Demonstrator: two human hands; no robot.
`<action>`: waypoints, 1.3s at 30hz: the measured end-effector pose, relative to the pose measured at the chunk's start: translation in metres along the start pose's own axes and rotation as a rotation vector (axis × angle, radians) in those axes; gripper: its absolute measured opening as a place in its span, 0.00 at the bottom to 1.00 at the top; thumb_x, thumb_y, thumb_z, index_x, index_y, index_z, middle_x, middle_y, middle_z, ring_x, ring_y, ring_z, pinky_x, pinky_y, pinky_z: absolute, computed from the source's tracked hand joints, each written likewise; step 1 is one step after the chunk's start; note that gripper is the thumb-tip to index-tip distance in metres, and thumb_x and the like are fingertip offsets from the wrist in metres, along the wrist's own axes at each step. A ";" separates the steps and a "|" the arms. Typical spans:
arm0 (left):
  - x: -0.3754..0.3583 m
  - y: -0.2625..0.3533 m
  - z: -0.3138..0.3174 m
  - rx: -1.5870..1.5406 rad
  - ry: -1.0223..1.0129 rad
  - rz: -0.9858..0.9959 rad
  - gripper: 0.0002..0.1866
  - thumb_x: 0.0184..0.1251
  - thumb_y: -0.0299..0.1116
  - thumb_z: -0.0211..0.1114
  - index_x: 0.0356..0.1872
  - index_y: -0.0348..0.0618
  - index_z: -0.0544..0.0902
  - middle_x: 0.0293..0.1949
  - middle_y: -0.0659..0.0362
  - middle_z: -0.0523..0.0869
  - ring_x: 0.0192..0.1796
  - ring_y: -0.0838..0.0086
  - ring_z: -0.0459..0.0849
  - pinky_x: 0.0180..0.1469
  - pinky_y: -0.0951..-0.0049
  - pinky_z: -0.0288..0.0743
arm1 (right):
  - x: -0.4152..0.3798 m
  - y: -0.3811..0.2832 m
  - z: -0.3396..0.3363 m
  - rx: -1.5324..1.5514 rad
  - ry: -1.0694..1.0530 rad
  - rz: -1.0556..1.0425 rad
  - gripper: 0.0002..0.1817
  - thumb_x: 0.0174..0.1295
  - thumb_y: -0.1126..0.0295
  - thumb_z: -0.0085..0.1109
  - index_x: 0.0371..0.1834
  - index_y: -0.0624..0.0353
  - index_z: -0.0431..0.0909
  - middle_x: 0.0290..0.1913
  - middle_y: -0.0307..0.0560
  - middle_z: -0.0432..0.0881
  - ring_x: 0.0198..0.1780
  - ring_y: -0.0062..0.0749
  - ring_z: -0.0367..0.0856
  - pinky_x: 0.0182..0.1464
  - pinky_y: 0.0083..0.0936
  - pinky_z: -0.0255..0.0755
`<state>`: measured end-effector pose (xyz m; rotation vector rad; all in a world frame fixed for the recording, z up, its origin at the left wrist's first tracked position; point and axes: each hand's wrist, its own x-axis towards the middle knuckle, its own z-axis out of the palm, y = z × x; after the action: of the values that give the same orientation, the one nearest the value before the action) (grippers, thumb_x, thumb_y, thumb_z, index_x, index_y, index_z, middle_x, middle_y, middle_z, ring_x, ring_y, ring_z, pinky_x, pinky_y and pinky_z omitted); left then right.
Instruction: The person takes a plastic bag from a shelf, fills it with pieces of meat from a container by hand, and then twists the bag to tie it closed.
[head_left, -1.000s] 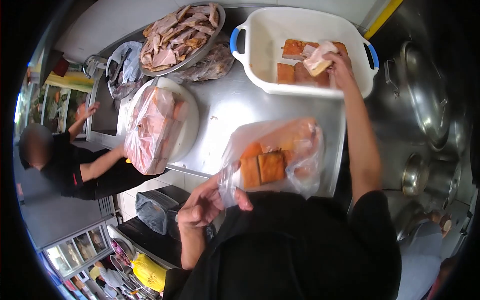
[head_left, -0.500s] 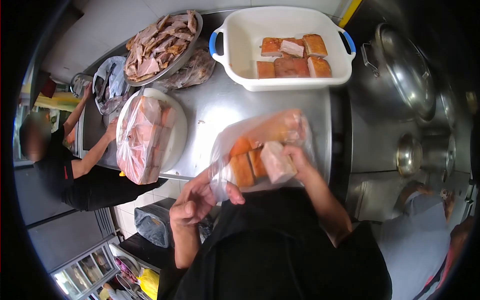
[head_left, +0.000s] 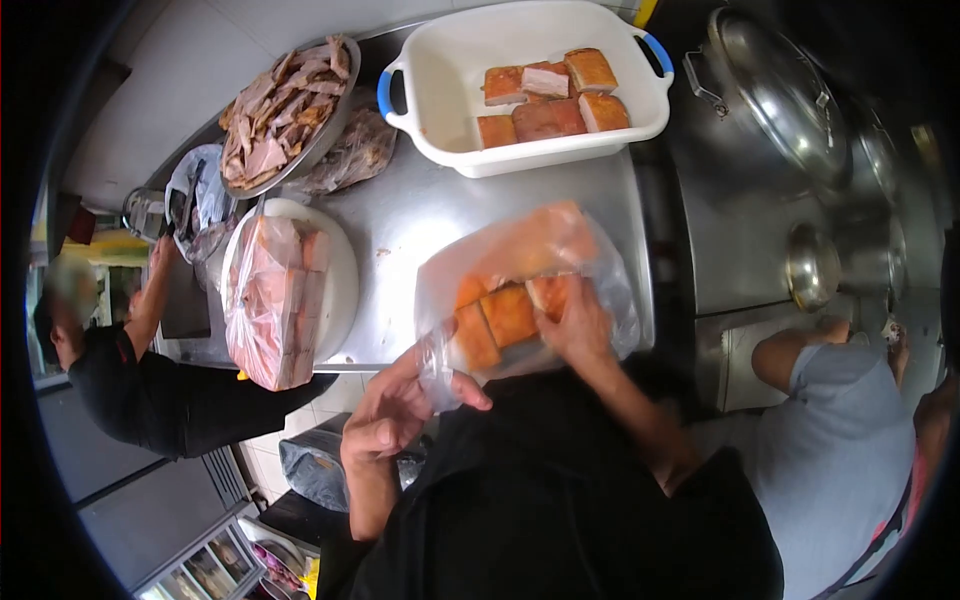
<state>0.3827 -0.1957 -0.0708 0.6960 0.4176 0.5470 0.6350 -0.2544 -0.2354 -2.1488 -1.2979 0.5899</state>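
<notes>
In front of my body, a clear plastic bag [head_left: 440, 265] lies on the steel table with its mouth toward me. Several blocks of roast pork belly [head_left: 509, 316] with orange-brown skin sit side by side inside it. My left hand [head_left: 395, 408] holds the bag's near left edge, the plastic bunched between fingers and thumb. Inside the bag's mouth, my right hand [head_left: 580, 325] grips a pork block [head_left: 548, 291] at the right end of the near row; its fingertips are partly hidden.
A white tub [head_left: 440, 90] at the back holds more pork blocks. Left of it stand a bowl of meat strips [head_left: 285, 110] and a filled bag [head_left: 268, 300] on a white container. Co-workers stand left [head_left: 150, 385] and right [head_left: 820, 440]. Steel pots [head_left: 775, 95] stand at right.
My right hand has moved down and inward, setting its pork block in the row, skin side now up. My left hand keeps the bag. The view has shifted slightly.
</notes>
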 end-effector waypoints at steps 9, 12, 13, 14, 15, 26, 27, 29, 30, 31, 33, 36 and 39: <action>-0.003 0.003 -0.003 0.024 0.012 0.044 0.65 0.48 0.55 0.76 0.78 0.24 0.48 0.47 0.31 0.83 0.54 0.45 0.85 0.68 0.54 0.66 | 0.024 0.014 -0.021 0.177 -0.129 -0.027 0.27 0.63 0.63 0.67 0.64 0.57 0.73 0.55 0.63 0.81 0.52 0.65 0.82 0.53 0.51 0.76; -0.009 0.005 -0.009 0.025 0.037 0.070 0.65 0.49 0.55 0.75 0.78 0.23 0.48 0.45 0.30 0.84 0.52 0.45 0.86 0.67 0.55 0.67 | 0.049 -0.028 -0.068 -0.047 0.445 -0.288 0.17 0.62 0.63 0.69 0.50 0.60 0.83 0.42 0.60 0.86 0.40 0.59 0.85 0.43 0.44 0.79; -0.012 0.005 -0.010 0.020 0.050 0.077 0.65 0.49 0.55 0.75 0.78 0.23 0.48 0.45 0.30 0.84 0.51 0.44 0.86 0.67 0.55 0.68 | 0.056 -0.038 -0.086 0.007 0.322 -0.179 0.14 0.61 0.62 0.70 0.43 0.61 0.84 0.36 0.58 0.85 0.34 0.53 0.84 0.39 0.41 0.77; -0.013 0.004 -0.010 0.018 0.060 0.084 0.65 0.49 0.56 0.75 0.78 0.22 0.48 0.45 0.30 0.84 0.51 0.44 0.87 0.66 0.55 0.68 | 0.063 -0.043 -0.106 0.061 0.197 -0.071 0.13 0.61 0.62 0.71 0.36 0.61 0.85 0.30 0.56 0.84 0.29 0.47 0.83 0.34 0.38 0.75; -0.014 0.003 -0.009 0.017 0.068 0.092 0.65 0.49 0.56 0.75 0.78 0.22 0.48 0.45 0.30 0.84 0.50 0.44 0.87 0.66 0.55 0.69 | 0.073 -0.043 -0.117 0.113 0.071 0.035 0.14 0.60 0.61 0.72 0.30 0.62 0.85 0.23 0.54 0.83 0.24 0.41 0.81 0.30 0.35 0.74; -0.004 -0.004 0.008 0.074 0.199 0.109 0.68 0.45 0.59 0.76 0.77 0.23 0.48 0.45 0.31 0.84 0.49 0.45 0.87 0.61 0.51 0.75 | 0.373 0.026 -0.078 -0.305 -0.244 0.120 0.39 0.50 0.48 0.73 0.66 0.53 0.79 0.67 0.58 0.78 0.68 0.53 0.76 0.66 0.39 0.73; -0.004 -0.004 0.008 0.069 0.218 0.111 0.68 0.45 0.59 0.76 0.77 0.23 0.48 0.45 0.31 0.84 0.49 0.44 0.87 0.61 0.51 0.76 | 0.389 0.028 -0.066 -0.331 -0.275 0.163 0.40 0.49 0.48 0.74 0.68 0.51 0.78 0.68 0.57 0.77 0.69 0.54 0.74 0.67 0.40 0.72; -0.006 -0.007 0.008 0.045 0.261 0.108 0.69 0.44 0.59 0.76 0.77 0.23 0.48 0.44 0.31 0.84 0.49 0.43 0.87 0.61 0.50 0.76 | 0.399 0.029 -0.052 -0.438 -0.296 0.262 0.44 0.42 0.47 0.78 0.67 0.49 0.79 0.71 0.56 0.74 0.73 0.54 0.70 0.70 0.44 0.69; -0.005 -0.008 0.008 0.036 0.267 0.117 0.69 0.43 0.60 0.77 0.77 0.23 0.48 0.44 0.31 0.84 0.49 0.42 0.88 0.61 0.50 0.77 | 0.394 0.023 -0.055 -0.465 -0.247 0.260 0.44 0.39 0.47 0.79 0.65 0.48 0.81 0.68 0.56 0.77 0.69 0.50 0.74 0.68 0.41 0.71; -0.005 -0.010 0.007 0.026 0.271 0.125 0.69 0.43 0.60 0.77 0.77 0.23 0.48 0.44 0.31 0.84 0.49 0.42 0.88 0.61 0.50 0.77 | 0.387 0.018 -0.059 -0.494 -0.195 0.259 0.44 0.36 0.47 0.80 0.63 0.48 0.82 0.65 0.55 0.80 0.65 0.47 0.78 0.65 0.37 0.74; -0.004 -0.013 0.004 0.016 0.262 0.130 0.70 0.43 0.61 0.77 0.77 0.23 0.47 0.44 0.31 0.85 0.49 0.41 0.88 0.61 0.49 0.78 | 0.395 0.032 -0.062 -0.250 -0.374 0.197 0.47 0.32 0.50 0.80 0.64 0.52 0.81 0.66 0.56 0.79 0.67 0.47 0.77 0.66 0.36 0.73; -0.001 -0.011 0.003 0.007 0.259 0.120 0.69 0.43 0.60 0.76 0.78 0.24 0.47 0.44 0.31 0.85 0.49 0.41 0.88 0.61 0.49 0.78 | 0.390 0.024 -0.064 -0.244 -0.351 0.252 0.45 0.32 0.52 0.79 0.62 0.55 0.82 0.63 0.56 0.82 0.64 0.45 0.81 0.63 0.33 0.75; -0.005 -0.015 0.000 -0.014 0.253 0.163 0.66 0.45 0.56 0.74 0.78 0.23 0.48 0.45 0.30 0.84 0.50 0.42 0.87 0.63 0.52 0.75 | 0.384 0.012 -0.073 -0.178 -0.338 0.346 0.46 0.32 0.50 0.79 0.61 0.60 0.81 0.61 0.57 0.83 0.61 0.45 0.82 0.60 0.31 0.76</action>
<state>0.3843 -0.2083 -0.0806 0.6533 0.5959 0.7964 0.8557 0.0679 -0.2205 -2.5263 -1.1847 1.0506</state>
